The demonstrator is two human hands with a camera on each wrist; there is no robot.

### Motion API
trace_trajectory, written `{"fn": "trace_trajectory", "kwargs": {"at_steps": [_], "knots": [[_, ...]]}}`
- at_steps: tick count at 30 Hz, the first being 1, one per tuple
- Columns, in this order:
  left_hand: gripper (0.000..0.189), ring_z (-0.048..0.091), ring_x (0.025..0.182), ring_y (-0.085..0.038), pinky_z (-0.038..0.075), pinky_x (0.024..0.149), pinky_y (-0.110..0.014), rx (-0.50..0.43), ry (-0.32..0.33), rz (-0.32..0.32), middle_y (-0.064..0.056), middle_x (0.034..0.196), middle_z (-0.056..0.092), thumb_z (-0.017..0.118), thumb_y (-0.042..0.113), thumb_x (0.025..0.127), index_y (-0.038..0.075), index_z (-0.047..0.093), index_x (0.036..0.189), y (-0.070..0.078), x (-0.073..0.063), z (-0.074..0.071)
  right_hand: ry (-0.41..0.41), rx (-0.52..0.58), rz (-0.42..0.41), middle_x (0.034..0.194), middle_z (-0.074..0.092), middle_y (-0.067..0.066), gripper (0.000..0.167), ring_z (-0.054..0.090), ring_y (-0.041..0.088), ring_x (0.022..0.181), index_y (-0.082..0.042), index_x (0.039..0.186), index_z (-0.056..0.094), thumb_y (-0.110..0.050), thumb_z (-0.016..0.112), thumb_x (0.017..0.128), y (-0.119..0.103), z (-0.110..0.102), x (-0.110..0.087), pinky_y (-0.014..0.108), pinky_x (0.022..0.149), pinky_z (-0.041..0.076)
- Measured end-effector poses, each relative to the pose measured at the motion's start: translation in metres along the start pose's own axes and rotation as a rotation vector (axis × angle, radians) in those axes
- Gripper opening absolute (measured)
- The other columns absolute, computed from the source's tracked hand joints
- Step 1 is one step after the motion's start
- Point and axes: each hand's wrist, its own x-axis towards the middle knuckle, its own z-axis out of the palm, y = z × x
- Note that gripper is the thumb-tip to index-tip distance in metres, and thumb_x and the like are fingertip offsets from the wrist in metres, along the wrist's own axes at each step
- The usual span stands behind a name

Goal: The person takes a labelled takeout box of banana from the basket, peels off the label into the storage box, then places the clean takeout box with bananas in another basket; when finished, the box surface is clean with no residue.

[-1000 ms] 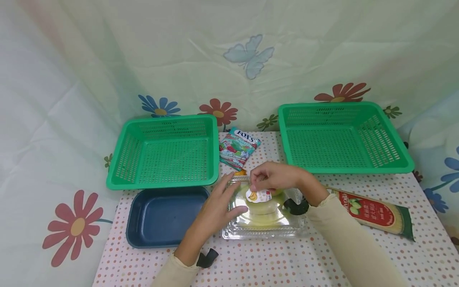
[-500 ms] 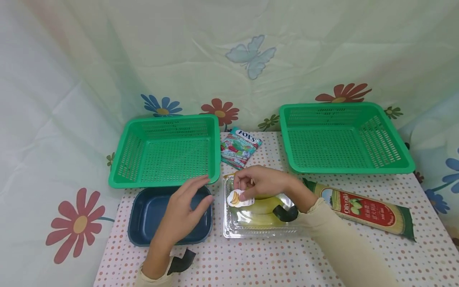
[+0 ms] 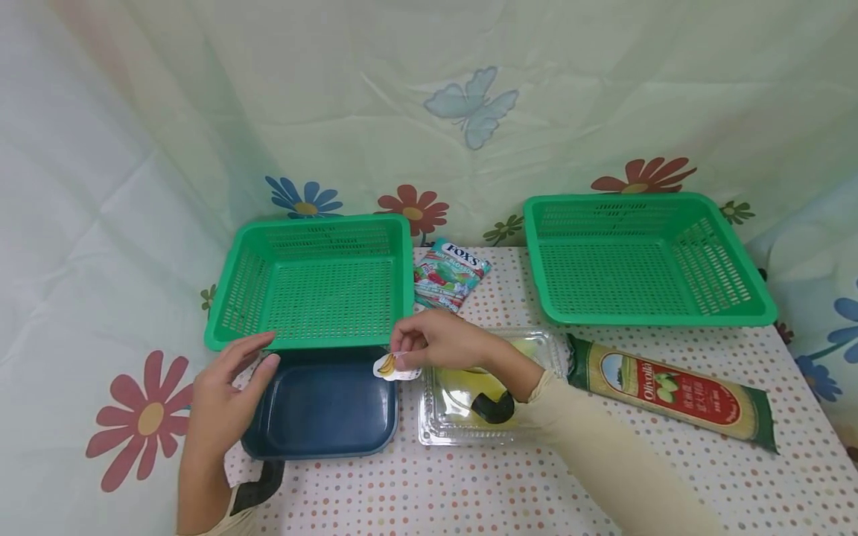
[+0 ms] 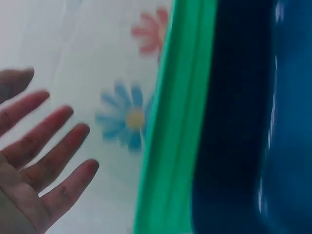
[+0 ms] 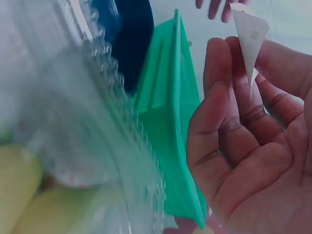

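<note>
My right hand pinches a white label with a banana picture between thumb and fingertips, over the right rim of the dark blue basin. In the right wrist view, the plain white back of the label shows, bent to a point. Under my right forearm sits a clear plastic clamshell box, with bananas inside it. My left hand holds nothing; its fingers are spread above the basin's left side. In the left wrist view, that hand appears beside the green basket's rim.
Behind the basin stands a green basket, and a second green basket is at the back right. A Fox's candy bag lies between them. A pack of spaghetti lies at the right on the dotted cloth.
My right hand has moved left with the label, from over the clamshell box to the basin's edge. My left hand has withdrawn leftward from the box to the basin's far left.
</note>
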Motion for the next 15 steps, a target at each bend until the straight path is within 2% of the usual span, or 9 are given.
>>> {"fn": "trace_trajectory", "kwargs": {"at_steps": [2, 4, 9, 12, 15], "knots": [[0.044, 0.058, 0.12, 0.008, 0.044, 0.1, -0.006, -0.055, 0.011, -0.017, -0.009, 0.125, 0.069, 0.072, -0.008, 0.089, 0.004, 0.067, 0.131, -0.014, -0.003, -0.012, -0.003, 0.004, 0.002, 0.086, 0.067, -0.004, 0.007, 0.064, 0.011, 0.082, -0.016, 0.097, 0.07, -0.017, 0.075, 0.094, -0.002, 0.004, 0.006, 0.026, 0.076, 0.056], [0.043, 0.061, 0.119, 0.003, 0.046, 0.098, -0.008, -0.15, 0.0, -0.021, -0.006, 0.124, 0.067, 0.068, -0.015, 0.088, -0.005, 0.065, 0.13, -0.03, -0.007, -0.021, -0.008, 0.004, 0.013, 0.086, 0.067, -0.004, 0.008, 0.064, 0.011, 0.082, -0.016, 0.099, 0.069, -0.016, 0.076, 0.094, -0.004, 0.008, 0.012, 0.025, 0.076, 0.055], [0.04, 0.062, 0.123, -0.007, 0.049, 0.098, -0.012, -0.411, -0.097, -0.046, -0.002, 0.127, 0.066, 0.058, -0.023, 0.09, -0.021, 0.055, 0.13, -0.07, -0.015, -0.032, -0.042, 0.039, 0.039, 0.089, 0.07, -0.002, 0.018, 0.067, 0.01, 0.076, -0.012, 0.107, 0.066, -0.008, 0.075, 0.092, -0.009, 0.019, 0.03, 0.024, 0.074, 0.054], [0.038, 0.062, 0.123, -0.006, 0.05, 0.098, -0.013, -0.483, -0.151, -0.123, 0.0, 0.128, 0.067, 0.057, -0.018, 0.093, -0.02, 0.053, 0.131, -0.092, -0.019, -0.033, -0.068, 0.059, 0.054, 0.09, 0.073, 0.001, 0.025, 0.07, 0.011, 0.073, -0.01, 0.11, 0.062, -0.003, 0.076, 0.09, -0.012, 0.026, 0.04, 0.022, 0.07, 0.053], [0.038, 0.063, 0.123, -0.006, 0.051, 0.098, -0.014, -0.528, -0.197, -0.18, 0.003, 0.129, 0.068, 0.057, -0.015, 0.096, -0.018, 0.052, 0.134, -0.111, -0.025, -0.03, -0.085, 0.072, 0.05, 0.09, 0.073, 0.003, 0.028, 0.072, 0.021, 0.072, -0.009, 0.109, 0.059, -0.002, 0.077, 0.089, -0.014, 0.036, 0.049, 0.021, 0.067, 0.052]]}}
